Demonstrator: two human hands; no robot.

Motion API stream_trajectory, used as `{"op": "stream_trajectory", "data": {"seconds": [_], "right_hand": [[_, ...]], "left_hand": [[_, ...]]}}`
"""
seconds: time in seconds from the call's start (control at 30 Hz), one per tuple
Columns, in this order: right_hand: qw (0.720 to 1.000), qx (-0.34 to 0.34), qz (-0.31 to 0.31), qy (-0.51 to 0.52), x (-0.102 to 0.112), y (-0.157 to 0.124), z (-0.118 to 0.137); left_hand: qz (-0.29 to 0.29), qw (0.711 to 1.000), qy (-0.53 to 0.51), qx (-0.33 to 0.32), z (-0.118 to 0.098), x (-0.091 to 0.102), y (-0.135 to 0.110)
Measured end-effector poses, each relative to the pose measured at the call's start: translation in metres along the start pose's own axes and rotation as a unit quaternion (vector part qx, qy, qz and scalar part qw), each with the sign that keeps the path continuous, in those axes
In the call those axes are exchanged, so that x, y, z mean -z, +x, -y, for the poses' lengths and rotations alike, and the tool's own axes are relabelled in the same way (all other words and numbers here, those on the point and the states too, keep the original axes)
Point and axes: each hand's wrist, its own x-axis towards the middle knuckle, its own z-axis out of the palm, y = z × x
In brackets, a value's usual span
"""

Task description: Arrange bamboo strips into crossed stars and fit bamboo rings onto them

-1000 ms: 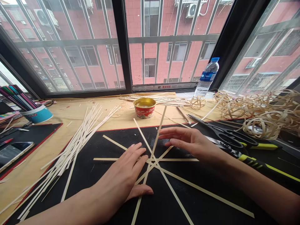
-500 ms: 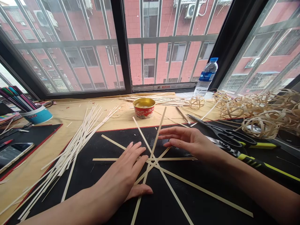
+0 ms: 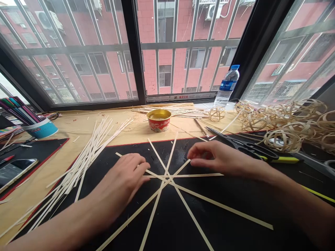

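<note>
Several thin, flat bamboo strips (image 3: 199,197) cross one another like a star on the black mat (image 3: 230,230). My left hand (image 3: 128,181) lies over the star's left arms, its fingers curled and pinched around a strip there; which of the two strips it grips is partly hidden. On the other side, my right hand (image 3: 209,157) has thumb and fingers closed at the upper end of a diagonal strip (image 3: 180,169). That strip runs down through the crossing to the lower left.
Loose strips (image 3: 86,157) lie in a bundle at left. Behind the mat stands a red-and-gold tin (image 3: 159,121) of liquid. Scissors (image 3: 246,144), woven balls (image 3: 282,136) and a water bottle (image 3: 227,87) sit at right. A pen cup (image 3: 40,129) and phone (image 3: 18,170) are far left.
My left hand has drawn back leftward from the crossing and curled its fingers. My right hand's fingers have closed at the diagonal strip's end. The crossed strips have shifted slightly.
</note>
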Motion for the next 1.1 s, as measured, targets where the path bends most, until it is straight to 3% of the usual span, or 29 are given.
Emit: {"op": "stream_trajectory", "data": {"seconds": [0.07, 0.17, 0.3, 0.53, 0.73, 0.93, 1.1], "right_hand": [[0.992, -0.028, 0.059, -0.105, 0.009, -0.008, 0.001], [0.973, -0.054, 0.082, -0.207, 0.014, -0.015, 0.001], [0.962, -0.051, 0.113, -0.243, 0.011, -0.016, 0.004], [0.981, -0.008, 0.107, -0.163, 0.020, -0.025, 0.011], [0.993, 0.039, 0.079, -0.082, 0.030, -0.045, 0.025], [0.995, 0.074, -0.054, -0.049, 0.037, -0.067, 0.041], [0.973, 0.110, -0.187, -0.076, 0.044, -0.085, 0.052]], "left_hand": [[0.080, 0.996, 0.016, 0.044, 0.006, 0.012, -0.003], [0.147, 0.985, 0.028, 0.084, 0.016, 0.022, -0.012], [0.146, 0.983, -0.031, 0.106, 0.025, 0.023, -0.020], [0.121, 0.979, -0.094, 0.133, 0.033, 0.041, -0.012], [0.064, 0.975, -0.110, 0.182, 0.022, 0.079, -0.017], [-0.060, 0.969, -0.097, 0.219, 0.004, 0.110, -0.024], [-0.197, 0.958, -0.061, 0.201, -0.012, 0.132, -0.029]]}}
